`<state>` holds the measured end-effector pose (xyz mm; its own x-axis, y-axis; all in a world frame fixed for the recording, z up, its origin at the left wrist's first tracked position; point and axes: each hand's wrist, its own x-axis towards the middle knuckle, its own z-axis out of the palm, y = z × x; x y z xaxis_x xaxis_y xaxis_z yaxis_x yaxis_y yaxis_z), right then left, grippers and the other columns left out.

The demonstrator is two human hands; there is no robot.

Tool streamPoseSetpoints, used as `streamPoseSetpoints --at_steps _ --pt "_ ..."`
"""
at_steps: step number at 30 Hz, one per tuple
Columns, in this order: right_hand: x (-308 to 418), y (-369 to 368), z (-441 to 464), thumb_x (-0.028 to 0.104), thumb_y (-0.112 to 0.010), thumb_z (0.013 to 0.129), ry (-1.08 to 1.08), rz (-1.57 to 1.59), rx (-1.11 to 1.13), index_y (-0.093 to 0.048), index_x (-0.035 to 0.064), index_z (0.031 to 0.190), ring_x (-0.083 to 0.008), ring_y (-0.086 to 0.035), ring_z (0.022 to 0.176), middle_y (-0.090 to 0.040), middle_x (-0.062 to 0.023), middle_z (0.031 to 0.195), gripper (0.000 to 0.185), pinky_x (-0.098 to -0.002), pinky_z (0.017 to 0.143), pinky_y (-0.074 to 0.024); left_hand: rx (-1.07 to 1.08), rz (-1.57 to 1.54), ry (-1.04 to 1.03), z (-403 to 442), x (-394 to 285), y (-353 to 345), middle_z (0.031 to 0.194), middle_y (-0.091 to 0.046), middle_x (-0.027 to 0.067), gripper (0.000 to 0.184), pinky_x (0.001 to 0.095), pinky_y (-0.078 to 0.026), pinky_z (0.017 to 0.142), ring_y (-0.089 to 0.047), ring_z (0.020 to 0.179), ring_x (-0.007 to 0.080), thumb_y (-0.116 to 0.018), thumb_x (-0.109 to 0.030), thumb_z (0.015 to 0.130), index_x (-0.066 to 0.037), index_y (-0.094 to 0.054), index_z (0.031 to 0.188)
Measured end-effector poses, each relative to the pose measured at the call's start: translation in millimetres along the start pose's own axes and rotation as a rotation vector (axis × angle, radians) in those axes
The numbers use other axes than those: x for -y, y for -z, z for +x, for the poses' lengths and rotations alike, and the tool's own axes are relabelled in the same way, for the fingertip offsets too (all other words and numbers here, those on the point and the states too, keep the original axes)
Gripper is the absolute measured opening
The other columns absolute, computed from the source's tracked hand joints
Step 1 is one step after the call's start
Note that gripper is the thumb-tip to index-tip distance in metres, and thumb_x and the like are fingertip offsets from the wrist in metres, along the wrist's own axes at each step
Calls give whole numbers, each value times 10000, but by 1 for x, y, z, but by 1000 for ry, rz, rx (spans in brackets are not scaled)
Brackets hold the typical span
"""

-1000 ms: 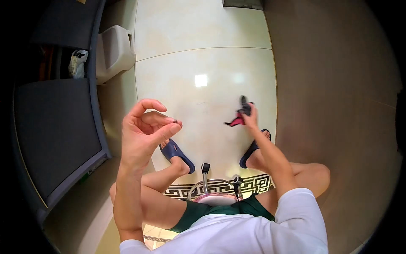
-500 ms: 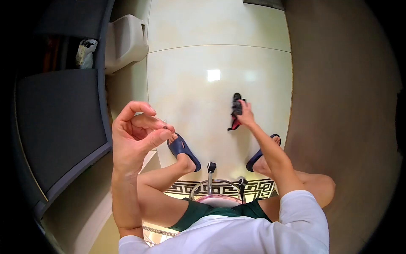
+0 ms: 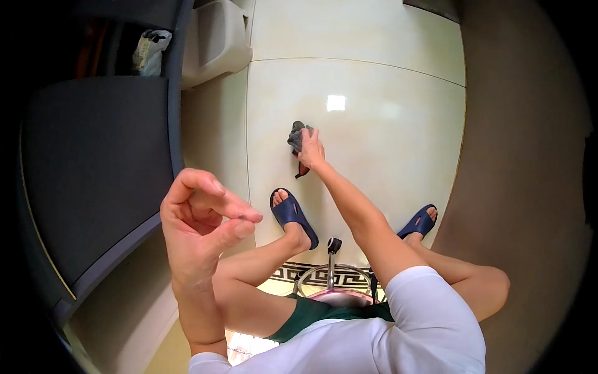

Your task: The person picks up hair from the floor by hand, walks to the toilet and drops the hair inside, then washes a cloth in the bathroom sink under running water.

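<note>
My left hand (image 3: 202, 221) is raised at the left, close to the camera. Its thumb and forefinger pinch a tiny dark piece (image 3: 242, 217), too small to name. My right hand (image 3: 312, 150) reaches down over the floor, its fingers closed around a black, grey and red object (image 3: 298, 135) shaped somewhat like a handheld power tool. A rounded dark end shows above the fingers and a red part (image 3: 303, 168) below them. My hand covers the middle of it, so its exact kind is unclear.
Pale floor tiles (image 3: 386, 162) lie below, between my feet in blue slippers (image 3: 291, 215). I sit on a round stool with a metal ring and casters (image 3: 334, 245). A dark cabinet (image 3: 99, 162) and a beige plastic stool (image 3: 215, 40) stand left, a brown surface (image 3: 517, 156) right.
My right hand has moved left across the floor with the black and red object. My left hand keeps its pinch on the tiny piece. The view has shifted slightly.
</note>
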<state>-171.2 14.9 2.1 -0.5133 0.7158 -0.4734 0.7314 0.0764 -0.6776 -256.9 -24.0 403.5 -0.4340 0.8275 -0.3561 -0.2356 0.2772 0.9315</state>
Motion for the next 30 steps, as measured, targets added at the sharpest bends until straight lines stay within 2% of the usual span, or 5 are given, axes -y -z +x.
streamPoseSetpoints --at_steps 3,6,9,24,30 --pt "8 1 9 163 -788 574 47 -308 108 -447 105 1140 -370 -522 983 -402 -165 1139 663 -490 733 -476 -6 -10 -17 5 -3 0 723 -656 79 407 259 -513 678 -657 723 157 -714 121 643 -52 -494 938" --pt "12 14 13 206 -729 652 491 -751 -117 -514 81 1073 -287 -464 1080 -415 -123 1158 489 -444 741 -477 19 -53 -20 8 -6 -1 731 -659 80 412 269 -517 695 -660 731 160 -717 130 638 -46 -497 938" --pt "14 5 12 193 -520 811 589 -922 -220 -592 107 993 -209 -442 1036 -457 -39 1067 214 -368 684 -489 57 -71 -54 5 -5 0 729 -656 75 419 276 -520 705 -663 745 168 -728 133 629 -36 -500 937" --pt "-93 0 -104 126 -585 764 543 -751 321 -590 79 932 -206 -560 894 -513 -60 954 175 -322 728 -500 144 -54 -65 -13 -1 -21 746 -658 76 389 265 -520 697 -664 759 170 -728 115 653 -27 -509 942" --pt "-121 48 -153 175 -674 688 268 -413 415 -554 46 983 -296 -546 912 -523 -132 994 343 -361 764 -482 181 -69 -41 -23 3 -46 776 -666 85 353 266 -525 736 -660 813 169 -710 100 692 -7 -511 964"
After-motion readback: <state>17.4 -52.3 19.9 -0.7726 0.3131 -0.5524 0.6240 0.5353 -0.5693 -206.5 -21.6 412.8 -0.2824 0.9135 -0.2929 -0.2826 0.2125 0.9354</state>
